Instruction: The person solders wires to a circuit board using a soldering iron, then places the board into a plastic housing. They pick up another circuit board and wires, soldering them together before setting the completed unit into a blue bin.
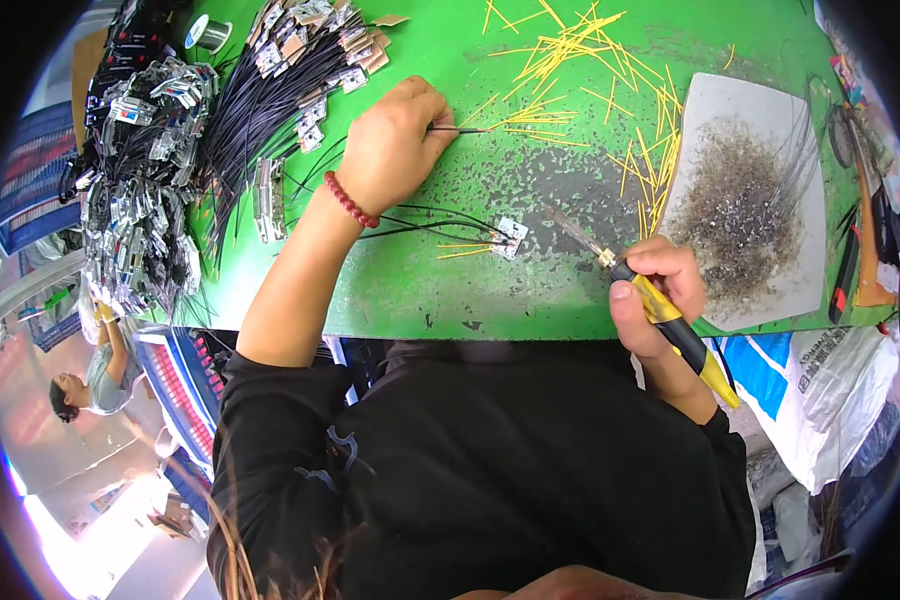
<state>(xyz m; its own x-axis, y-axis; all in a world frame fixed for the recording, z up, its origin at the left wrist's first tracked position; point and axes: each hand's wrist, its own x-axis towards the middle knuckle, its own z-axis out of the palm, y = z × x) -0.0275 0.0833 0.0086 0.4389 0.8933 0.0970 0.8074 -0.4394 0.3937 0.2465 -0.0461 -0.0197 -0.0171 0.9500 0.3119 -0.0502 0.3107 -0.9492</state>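
My left hand (398, 135), with a red bead bracelet at the wrist, is closed over the green tabletop. A thin dark wire (460, 130) sticks out from its fingers, its tip reaching thin yellow strands (535, 125) that could be wires or sleeves. My right hand (660, 290) grips a yellow and black soldering iron (685, 340), its tip angled up and left above the table. Between the hands lies a small white circuit board (510, 238) with black wires and a few yellow strands at its left. My left fingertips are partly hidden.
Bundled black cables with small boards (310, 60) lie far left, beside a heap of clear-wrapped parts (150, 190) and a solder wire spool (208, 34). Right, dark crumbs cover a pale sheet (705, 100); beyond is a black and red cutter (845, 265). Another person (105, 380) is at left.
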